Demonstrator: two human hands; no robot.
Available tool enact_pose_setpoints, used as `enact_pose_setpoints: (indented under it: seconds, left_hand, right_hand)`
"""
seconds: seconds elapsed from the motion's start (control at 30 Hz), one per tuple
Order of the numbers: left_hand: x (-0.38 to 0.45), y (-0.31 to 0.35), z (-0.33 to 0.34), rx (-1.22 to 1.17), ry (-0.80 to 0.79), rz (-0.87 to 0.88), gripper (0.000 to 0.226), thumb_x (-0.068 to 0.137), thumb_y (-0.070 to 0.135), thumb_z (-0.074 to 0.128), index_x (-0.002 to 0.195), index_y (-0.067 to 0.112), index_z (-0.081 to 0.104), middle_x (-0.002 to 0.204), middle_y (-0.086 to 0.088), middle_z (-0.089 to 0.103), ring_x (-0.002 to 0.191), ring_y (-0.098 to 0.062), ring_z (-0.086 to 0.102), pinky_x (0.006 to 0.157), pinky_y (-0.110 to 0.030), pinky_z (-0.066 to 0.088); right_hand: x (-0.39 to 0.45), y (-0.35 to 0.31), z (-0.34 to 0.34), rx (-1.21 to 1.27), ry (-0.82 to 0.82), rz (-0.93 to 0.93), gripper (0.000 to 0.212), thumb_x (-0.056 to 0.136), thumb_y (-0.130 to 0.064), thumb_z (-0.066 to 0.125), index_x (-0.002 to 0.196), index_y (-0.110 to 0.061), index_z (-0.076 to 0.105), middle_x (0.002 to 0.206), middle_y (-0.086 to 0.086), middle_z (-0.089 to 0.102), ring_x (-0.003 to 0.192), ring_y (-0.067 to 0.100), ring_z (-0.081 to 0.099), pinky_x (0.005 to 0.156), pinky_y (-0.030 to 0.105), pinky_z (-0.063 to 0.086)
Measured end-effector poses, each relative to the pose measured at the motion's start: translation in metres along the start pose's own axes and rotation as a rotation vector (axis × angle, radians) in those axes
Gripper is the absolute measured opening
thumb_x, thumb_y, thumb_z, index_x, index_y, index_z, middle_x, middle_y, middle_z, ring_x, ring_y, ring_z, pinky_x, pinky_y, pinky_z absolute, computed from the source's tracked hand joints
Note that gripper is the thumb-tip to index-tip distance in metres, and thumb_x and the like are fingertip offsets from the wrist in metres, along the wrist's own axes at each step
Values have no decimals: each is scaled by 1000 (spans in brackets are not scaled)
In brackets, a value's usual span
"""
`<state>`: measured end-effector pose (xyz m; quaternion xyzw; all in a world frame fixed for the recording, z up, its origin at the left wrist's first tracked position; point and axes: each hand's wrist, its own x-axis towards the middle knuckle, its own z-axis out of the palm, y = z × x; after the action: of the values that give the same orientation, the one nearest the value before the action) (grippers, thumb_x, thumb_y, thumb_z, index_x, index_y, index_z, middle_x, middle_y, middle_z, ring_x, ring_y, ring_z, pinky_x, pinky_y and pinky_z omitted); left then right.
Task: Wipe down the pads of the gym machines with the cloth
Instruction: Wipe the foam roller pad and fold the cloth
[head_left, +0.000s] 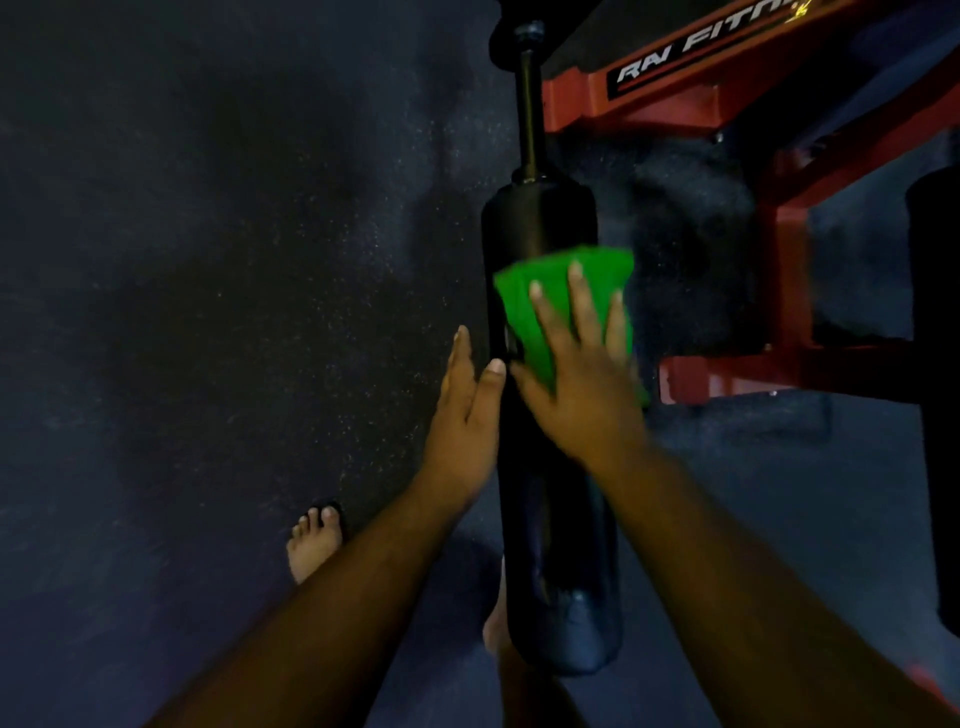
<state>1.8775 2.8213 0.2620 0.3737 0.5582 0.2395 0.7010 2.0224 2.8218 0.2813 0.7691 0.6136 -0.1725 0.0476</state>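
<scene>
Right hand pressing green cloth flat on black roller pad.
Fingers spread straight. Left hand, at its 9 o'clock, is bracing the pad, fingers extended, gripping nothing.

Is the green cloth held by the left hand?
No, the right hand presses the green cloth on the roller pad.
</scene>
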Motion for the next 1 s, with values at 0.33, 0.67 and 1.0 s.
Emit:
enact_pose_setpoints:
  seconds: [0.33, 0.67, 1.0]
  left_hand:
    - [3, -16, 9, 88, -79, 40, 81, 94, 63, 37, 163, 26, 14, 169, 7, 17, 154, -5, 15, 128, -36, 14]
    - [-76, -45, 18, -174, -63, -144, 32, 105, 39, 44, 137, 39, 48, 134, 20, 59, 124, 6, 56, 98, -13, 43]
    - [-74, -52, 22, -166, 133, -120, 73, 101, 57, 40, 162, 29, 13, 167, 8, 19, 147, -5, 25, 120, -22, 24]
  right_hand:
    - [105, -37, -14, -223, 66, -74, 59, 97, -42, 54, 152, -46, 36, 171, -9, 0, 154, 45, -5, 104, 82, 25]
    - [-63, 6, 5, -143, -133, -186, 66, 92, -61, 40, 155, -52, 23, 171, -10, -10, 155, 37, -14, 100, 77, 35]
    - [-112, 10, 29, -121, -26, -211, 68, 87, -47, 48, 154, -46, 33, 172, -3, 4, 157, 36, -4, 103, 74, 34]
